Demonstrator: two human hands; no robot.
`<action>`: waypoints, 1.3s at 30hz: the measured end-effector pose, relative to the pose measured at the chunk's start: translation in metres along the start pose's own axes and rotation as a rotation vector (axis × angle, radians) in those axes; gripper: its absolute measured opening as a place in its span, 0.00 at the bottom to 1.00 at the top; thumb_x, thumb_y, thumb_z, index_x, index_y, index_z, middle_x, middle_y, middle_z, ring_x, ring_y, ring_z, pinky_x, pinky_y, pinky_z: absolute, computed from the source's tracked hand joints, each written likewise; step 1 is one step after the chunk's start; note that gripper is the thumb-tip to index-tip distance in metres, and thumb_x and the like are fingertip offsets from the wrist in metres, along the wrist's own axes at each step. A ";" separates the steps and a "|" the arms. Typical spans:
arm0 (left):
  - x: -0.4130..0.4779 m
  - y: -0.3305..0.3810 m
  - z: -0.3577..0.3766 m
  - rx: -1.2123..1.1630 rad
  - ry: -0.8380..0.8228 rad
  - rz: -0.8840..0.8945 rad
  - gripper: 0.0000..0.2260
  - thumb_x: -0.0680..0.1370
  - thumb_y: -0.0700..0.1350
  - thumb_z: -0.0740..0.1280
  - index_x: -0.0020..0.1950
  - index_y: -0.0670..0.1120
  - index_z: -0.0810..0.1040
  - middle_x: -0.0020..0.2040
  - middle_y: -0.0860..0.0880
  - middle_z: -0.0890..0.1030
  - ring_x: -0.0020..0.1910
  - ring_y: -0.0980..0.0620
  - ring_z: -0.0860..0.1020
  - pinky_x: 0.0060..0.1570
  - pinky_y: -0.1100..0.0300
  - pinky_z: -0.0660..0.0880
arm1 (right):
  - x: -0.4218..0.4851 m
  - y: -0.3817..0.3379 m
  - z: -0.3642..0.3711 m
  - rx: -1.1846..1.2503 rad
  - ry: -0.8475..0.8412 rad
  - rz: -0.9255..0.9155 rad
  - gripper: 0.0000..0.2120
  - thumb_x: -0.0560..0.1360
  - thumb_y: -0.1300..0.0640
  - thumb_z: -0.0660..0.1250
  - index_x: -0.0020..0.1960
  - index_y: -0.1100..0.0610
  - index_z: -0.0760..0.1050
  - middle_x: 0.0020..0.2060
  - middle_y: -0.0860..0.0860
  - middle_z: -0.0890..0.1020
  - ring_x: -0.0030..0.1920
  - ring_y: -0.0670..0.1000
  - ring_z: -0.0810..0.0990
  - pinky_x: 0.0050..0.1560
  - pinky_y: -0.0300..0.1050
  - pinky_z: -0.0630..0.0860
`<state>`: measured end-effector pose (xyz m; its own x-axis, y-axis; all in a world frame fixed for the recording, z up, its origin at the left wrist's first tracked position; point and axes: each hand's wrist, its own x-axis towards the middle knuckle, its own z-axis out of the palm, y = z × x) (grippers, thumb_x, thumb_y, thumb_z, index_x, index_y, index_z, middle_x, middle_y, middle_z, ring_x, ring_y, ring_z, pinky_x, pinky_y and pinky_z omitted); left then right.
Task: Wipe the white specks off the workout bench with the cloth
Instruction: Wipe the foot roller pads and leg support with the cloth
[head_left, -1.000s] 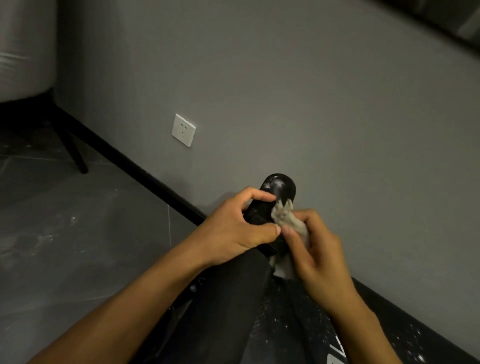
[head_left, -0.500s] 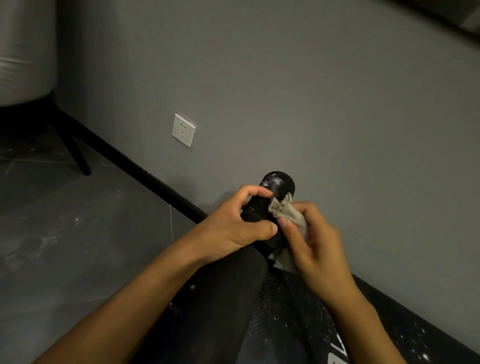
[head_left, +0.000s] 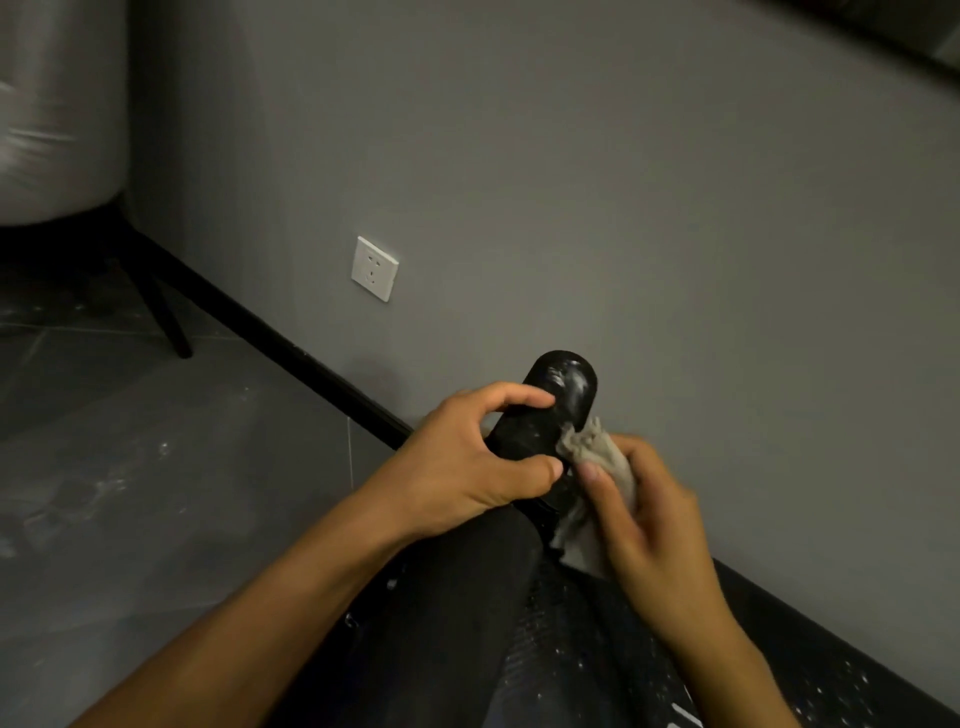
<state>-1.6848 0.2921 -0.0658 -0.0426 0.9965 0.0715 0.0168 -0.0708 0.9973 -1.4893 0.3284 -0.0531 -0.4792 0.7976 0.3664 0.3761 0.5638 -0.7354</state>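
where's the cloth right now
In the head view, right of centre: the cloth is bunched in the right hand, pressed against the black roller pad gripped by the left hand.

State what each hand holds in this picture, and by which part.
The left hand grips the black roller pad around its middle. The right hand holds the grey cloth, bunched in its fingers, against the pad's side.

Both forearms are bare, with no sleeves, watch, rings or gloves showing. The left hand (head_left: 462, 467) enters from seven o'clock, the right hand (head_left: 649, 519) from five o'clock. Fingernails are short and unpainted.
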 end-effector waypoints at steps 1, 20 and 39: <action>0.001 -0.001 -0.001 0.022 -0.009 -0.002 0.28 0.63 0.56 0.76 0.63 0.60 0.77 0.60 0.51 0.80 0.50 0.53 0.85 0.51 0.55 0.83 | -0.002 0.000 -0.001 0.011 -0.008 -0.013 0.07 0.79 0.55 0.65 0.56 0.48 0.78 0.42 0.44 0.83 0.39 0.46 0.81 0.37 0.40 0.77; 0.005 0.001 -0.002 0.198 -0.045 -0.010 0.26 0.62 0.65 0.73 0.60 0.67 0.74 0.63 0.55 0.75 0.55 0.53 0.82 0.57 0.49 0.81 | 0.019 0.003 0.006 -0.107 0.089 -0.039 0.04 0.79 0.51 0.68 0.52 0.43 0.76 0.39 0.44 0.81 0.38 0.45 0.80 0.34 0.33 0.73; 0.002 0.021 -0.008 0.631 -0.199 0.063 0.20 0.74 0.68 0.60 0.65 0.71 0.75 0.61 0.56 0.75 0.55 0.59 0.77 0.57 0.54 0.79 | 0.070 0.015 0.001 -0.238 0.159 0.016 0.02 0.79 0.52 0.69 0.52 0.48 0.77 0.37 0.39 0.79 0.39 0.35 0.79 0.37 0.24 0.69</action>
<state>-1.6925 0.2923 -0.0449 0.1622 0.9846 0.0646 0.5976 -0.1501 0.7876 -1.5181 0.3922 -0.0392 -0.3489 0.8196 0.4545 0.5670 0.5707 -0.5940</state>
